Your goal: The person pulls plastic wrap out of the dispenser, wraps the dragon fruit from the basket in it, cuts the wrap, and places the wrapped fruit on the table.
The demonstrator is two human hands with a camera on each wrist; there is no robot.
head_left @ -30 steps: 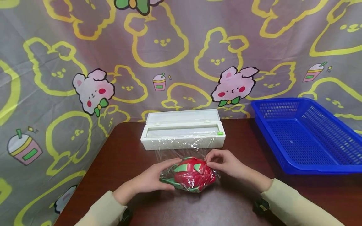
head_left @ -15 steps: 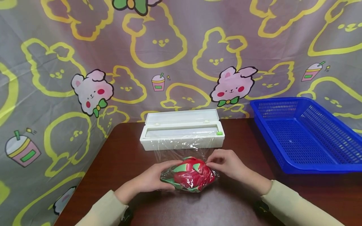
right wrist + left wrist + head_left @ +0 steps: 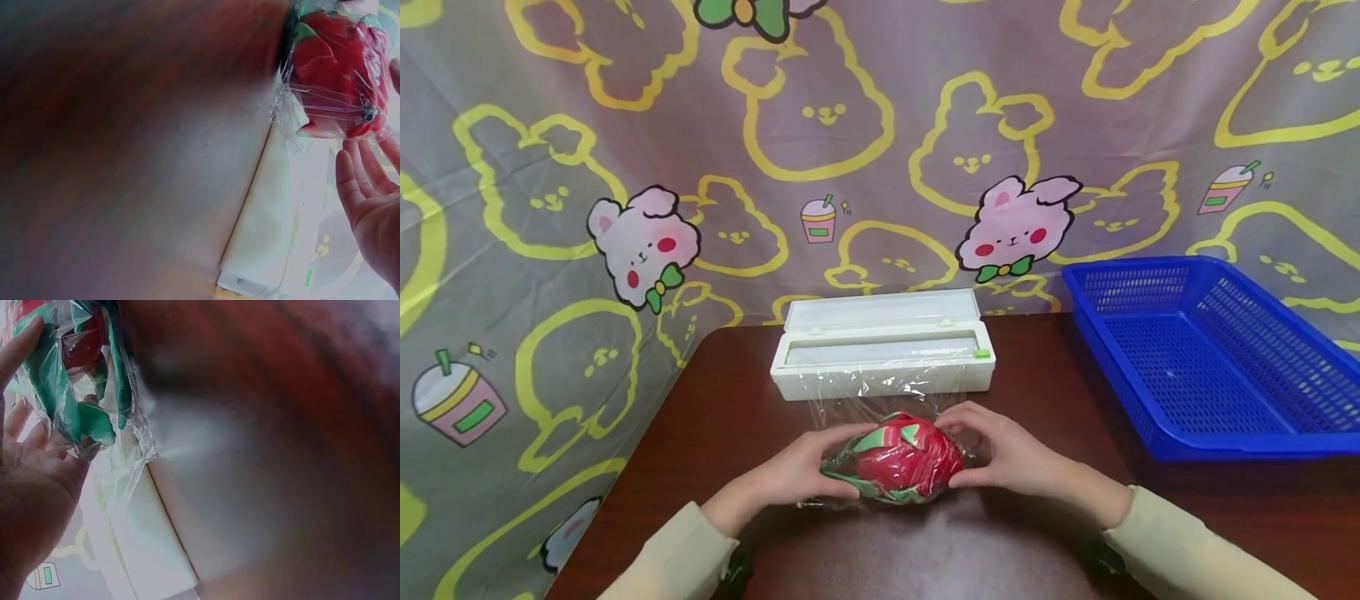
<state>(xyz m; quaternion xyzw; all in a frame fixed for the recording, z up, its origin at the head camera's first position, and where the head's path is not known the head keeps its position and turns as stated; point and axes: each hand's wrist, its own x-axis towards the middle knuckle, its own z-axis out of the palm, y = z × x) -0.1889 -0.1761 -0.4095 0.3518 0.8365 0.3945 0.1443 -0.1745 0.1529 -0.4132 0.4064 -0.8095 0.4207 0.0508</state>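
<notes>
A red dragon fruit (image 3: pixel 904 457) with green scales lies between both hands in the head view, covered in clear cling film (image 3: pixel 868 410). The film runs back to a white cling film dispenser (image 3: pixel 880 382). My left hand (image 3: pixel 797 467) grips the fruit's leafy left end, its thumb in front and fingers behind. From the right, my right hand (image 3: pixel 1011 454) holds the other end between thumb and fingers. Crinkled film wraps the green tips (image 3: pixel 94 422) in the left wrist view. In the right wrist view, film gathers around the red end (image 3: pixel 334 75), with fingertips right below it.
The dispenser's lid (image 3: pixel 883 309) stands raised at the back, and a green slider (image 3: pixel 982 354) sits on its right side. A blue plastic basket (image 3: pixel 1247 444) stands to the right on the dark wooden table (image 3: pixel 715 392). A patterned curtain (image 3: pixel 865 83) hangs behind.
My right hand has gone from pinching film at the fruit's upper right to spreading thumb and fingers around its right end. The fruit has shifted slightly left and turned a little.
</notes>
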